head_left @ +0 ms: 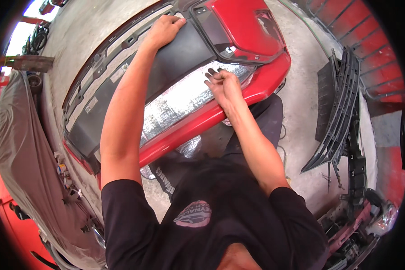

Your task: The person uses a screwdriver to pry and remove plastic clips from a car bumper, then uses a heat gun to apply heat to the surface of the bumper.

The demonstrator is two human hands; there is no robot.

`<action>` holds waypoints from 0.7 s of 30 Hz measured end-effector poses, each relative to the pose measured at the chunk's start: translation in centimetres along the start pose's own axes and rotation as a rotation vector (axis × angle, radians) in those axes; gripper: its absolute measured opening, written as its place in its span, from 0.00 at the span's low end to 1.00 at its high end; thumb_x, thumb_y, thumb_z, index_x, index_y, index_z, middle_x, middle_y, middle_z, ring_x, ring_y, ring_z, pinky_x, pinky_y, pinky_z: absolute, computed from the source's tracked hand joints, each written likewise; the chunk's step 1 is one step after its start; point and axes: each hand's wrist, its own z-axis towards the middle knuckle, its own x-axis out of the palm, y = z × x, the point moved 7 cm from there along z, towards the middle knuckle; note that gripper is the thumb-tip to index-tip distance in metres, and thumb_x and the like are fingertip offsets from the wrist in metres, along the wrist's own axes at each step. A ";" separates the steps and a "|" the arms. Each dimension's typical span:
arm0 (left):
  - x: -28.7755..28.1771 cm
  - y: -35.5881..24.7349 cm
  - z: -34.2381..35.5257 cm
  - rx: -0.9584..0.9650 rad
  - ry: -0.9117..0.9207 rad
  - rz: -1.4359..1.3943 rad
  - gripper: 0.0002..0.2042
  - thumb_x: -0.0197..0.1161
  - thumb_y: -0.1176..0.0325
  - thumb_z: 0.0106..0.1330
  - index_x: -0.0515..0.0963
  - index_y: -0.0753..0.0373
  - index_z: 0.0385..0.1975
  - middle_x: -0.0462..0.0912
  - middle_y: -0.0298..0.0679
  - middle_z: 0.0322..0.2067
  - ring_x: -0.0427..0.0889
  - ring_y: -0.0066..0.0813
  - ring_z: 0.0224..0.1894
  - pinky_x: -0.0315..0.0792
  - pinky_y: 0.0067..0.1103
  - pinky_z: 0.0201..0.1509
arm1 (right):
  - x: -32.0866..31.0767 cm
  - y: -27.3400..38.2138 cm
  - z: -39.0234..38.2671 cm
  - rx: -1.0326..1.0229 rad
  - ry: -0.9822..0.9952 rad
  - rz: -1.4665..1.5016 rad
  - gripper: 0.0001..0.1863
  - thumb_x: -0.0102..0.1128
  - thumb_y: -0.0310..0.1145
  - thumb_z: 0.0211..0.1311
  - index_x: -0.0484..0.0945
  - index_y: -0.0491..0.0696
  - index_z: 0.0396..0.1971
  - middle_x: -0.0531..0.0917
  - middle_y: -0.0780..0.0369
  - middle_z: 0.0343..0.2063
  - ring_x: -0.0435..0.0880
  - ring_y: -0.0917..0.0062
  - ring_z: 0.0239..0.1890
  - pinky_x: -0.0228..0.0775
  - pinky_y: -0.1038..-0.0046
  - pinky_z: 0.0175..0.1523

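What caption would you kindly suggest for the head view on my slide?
Left hand on the dark panel of a red car part, right hand near silvery sheeting.

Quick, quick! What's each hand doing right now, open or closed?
Left hand: resting on the dark panel; can't tell if it's gripping.
Right hand: open, fingers bent, near the silver sheet; nothing seen held.

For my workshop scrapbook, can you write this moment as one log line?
Left hand: on black panel | Right hand: fingers bent, over silver foil, touch unclear | Red car part: in front | Black grille: at right
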 end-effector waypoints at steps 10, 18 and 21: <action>0.3 0.5 0.2 -0.005 0.061 -0.054 0.22 0.58 0.52 0.70 0.84 0.66 0.47 0.86 0.56 0.42 0.84 0.52 0.49 0.74 0.36 0.56 | 0.7 1.7 -3.0 -0.085 -0.086 0.011 0.42 0.45 0.17 0.57 0.41 0.32 0.72 0.54 0.39 0.71 0.55 0.44 0.73 0.50 0.47 0.75; 0.4 0.2 0.7 0.066 0.011 0.085 0.20 0.57 0.53 0.70 0.85 0.66 0.42 0.85 0.59 0.40 0.83 0.57 0.48 0.75 0.39 0.55 | 0.1 1.9 -1.4 -0.180 -0.121 0.056 0.19 0.44 0.17 0.58 0.63 0.30 0.51 0.59 0.39 0.69 0.55 0.44 0.73 0.47 0.44 0.75; 0.3 0.3 0.8 0.025 0.018 0.098 0.21 0.56 0.53 0.70 0.85 0.66 0.42 0.85 0.58 0.40 0.83 0.58 0.48 0.75 0.40 0.55 | 0.5 1.9 -1.2 -0.151 -0.112 0.092 0.19 0.43 0.17 0.58 0.63 0.29 0.50 0.60 0.39 0.68 0.54 0.46 0.74 0.45 0.43 0.76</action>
